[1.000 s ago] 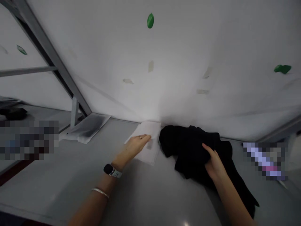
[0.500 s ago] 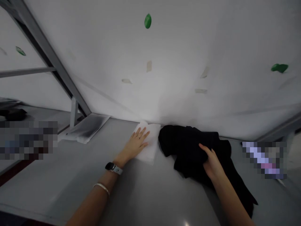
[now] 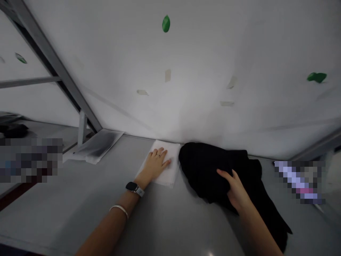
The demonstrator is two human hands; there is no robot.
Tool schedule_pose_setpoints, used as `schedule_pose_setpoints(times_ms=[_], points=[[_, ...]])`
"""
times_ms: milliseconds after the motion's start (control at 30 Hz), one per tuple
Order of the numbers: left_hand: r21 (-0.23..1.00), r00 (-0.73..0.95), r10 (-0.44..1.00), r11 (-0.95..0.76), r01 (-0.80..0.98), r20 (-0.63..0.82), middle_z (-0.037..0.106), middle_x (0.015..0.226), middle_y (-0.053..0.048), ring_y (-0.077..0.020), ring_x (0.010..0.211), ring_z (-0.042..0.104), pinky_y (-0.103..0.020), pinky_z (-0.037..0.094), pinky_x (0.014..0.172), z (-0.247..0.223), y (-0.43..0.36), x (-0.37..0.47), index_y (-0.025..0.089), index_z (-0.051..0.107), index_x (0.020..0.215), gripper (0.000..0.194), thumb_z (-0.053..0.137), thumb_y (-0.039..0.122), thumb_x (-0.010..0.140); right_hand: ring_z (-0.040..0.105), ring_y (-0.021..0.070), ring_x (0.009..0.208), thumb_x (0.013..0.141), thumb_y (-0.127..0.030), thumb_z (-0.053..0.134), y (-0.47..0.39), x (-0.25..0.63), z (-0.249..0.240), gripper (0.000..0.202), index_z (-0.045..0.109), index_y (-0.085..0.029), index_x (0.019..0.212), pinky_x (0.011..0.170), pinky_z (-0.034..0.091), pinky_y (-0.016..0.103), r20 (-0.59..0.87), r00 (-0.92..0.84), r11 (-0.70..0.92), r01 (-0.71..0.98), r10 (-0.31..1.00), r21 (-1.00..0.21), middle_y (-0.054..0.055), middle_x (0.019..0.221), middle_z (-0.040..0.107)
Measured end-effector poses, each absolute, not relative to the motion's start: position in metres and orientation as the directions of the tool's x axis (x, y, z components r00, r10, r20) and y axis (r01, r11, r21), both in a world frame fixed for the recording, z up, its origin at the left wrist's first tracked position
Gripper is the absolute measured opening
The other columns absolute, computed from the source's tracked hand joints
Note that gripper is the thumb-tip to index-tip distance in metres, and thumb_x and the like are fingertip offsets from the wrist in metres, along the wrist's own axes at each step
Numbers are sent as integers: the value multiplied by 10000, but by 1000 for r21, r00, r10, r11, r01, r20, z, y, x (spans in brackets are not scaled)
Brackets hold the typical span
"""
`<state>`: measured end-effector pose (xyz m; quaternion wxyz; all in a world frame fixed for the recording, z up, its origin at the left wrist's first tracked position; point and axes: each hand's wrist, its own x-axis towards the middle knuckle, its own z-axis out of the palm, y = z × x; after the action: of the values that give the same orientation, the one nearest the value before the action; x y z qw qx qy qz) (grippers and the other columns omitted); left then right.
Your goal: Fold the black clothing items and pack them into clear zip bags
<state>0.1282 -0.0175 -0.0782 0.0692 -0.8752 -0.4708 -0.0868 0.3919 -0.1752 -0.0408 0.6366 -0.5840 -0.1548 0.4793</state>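
Note:
My left hand (image 3: 156, 163), with a ring, lies flat and spread on a thin white packet or folded sheet (image 3: 173, 161) near the wall. To its right is a bunched black cloth (image 3: 205, 167), perhaps a garment; its folds are too dark to make out. My right hand (image 3: 236, 188) grips this cloth from the near side, the thumb on top and the other fingers mostly hidden. The cloth's left edge touches or nearly touches the white packet, and its tail (image 3: 277, 224) trails toward me under my right forearm.
Clear plastic bags (image 3: 99, 144) lie at the back left, beside a grey metal frame post (image 3: 83, 128). A white wall (image 3: 197, 71) with tape scraps and green stickers closes off the grey table (image 3: 80, 199). Blurred-out items lie at far left and right.
The white packet's curled far edge now lies flat under my left hand. My right hand has shifted slightly left, and the cloth's left part looks fuller and rounder.

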Motion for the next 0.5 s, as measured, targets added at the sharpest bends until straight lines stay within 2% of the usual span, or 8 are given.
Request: schedule_pose_setpoints(times_ms=[100,200,333,400,500], points=[[-33,548,812,-553,832,202,395,1493,-120,-345,1221,451,-487,386,944,-83,-15,130,168,514,1328,523,380,491,939,667,267,1025,553,-364,852,-175,385,-39,566,655,-229,1066,883,541,349,-355,474,-168,-392,806,-905,36,1021,735],[-6,524,830,-533,846,192,396,1496,-111,-368,1240,433,-516,377,948,-87,-11,130,173,514,1331,534,395,505,930,658,271,1045,571,-374,844,-175,380,-36,526,668,-219,1041,906,526,356,-311,454,-160,-340,835,-927,47,1041,731],[68,507,839,-528,847,199,433,1469,-112,-365,1246,424,-533,370,971,-81,-9,127,166,513,1321,464,395,419,950,668,262,1012,655,-425,797,-177,375,-33,436,686,-206,1015,901,520,359,-175,451,-94,-196,875,-976,52,1021,733],[171,497,836,-538,826,232,482,1420,-115,-349,1255,415,-531,361,997,-70,-14,127,170,523,1296,421,403,380,952,672,266,994,681,-445,777,-178,373,-32,412,692,-196,997,888,522,365,-122,470,-71,-123,874,-990,58,1004,734],[451,534,800,-597,663,274,564,1271,-100,-268,1157,501,-438,430,957,-47,-34,136,195,524,1257,370,398,367,955,670,278,993,705,-475,751,-179,368,-32,408,693,-189,992,876,527,380,-112,467,-81,-85,877,-993,66,999,734]])
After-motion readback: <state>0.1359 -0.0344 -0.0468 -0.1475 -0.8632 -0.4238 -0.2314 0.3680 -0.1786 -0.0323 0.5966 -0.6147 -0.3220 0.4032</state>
